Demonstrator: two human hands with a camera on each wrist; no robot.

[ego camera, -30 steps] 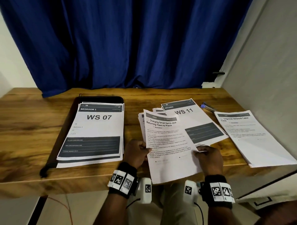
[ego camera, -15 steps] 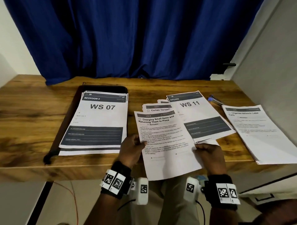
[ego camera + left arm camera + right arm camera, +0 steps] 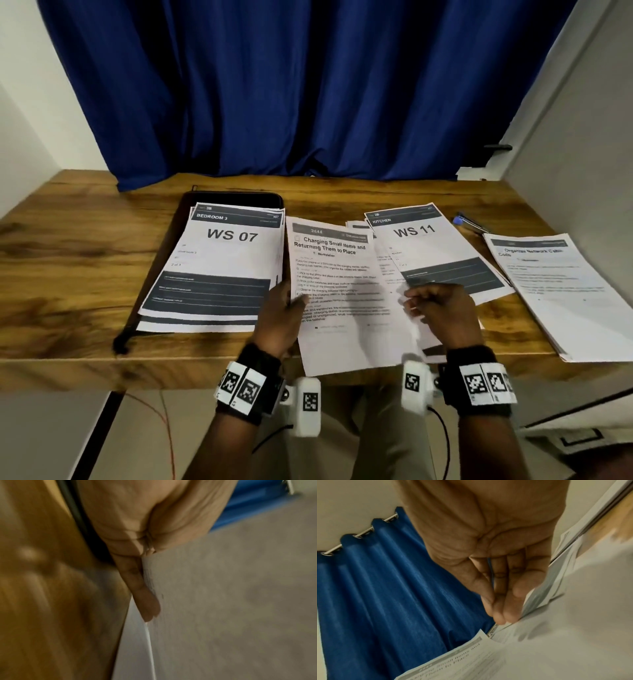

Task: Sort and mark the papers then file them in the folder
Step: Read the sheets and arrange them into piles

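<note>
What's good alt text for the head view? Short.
A person's left hand holds the left edge of a sheet titled "Charging Small Items and Returning Them to Place" over a wooden table, the right hand at its right edge. WS 07 stack lies left, WS 11 stack right, before a blue curtain.

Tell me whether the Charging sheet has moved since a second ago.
Yes. The Charging sheet moved left, off the WS 11 sheet, toward the WS 07 stack.
</note>
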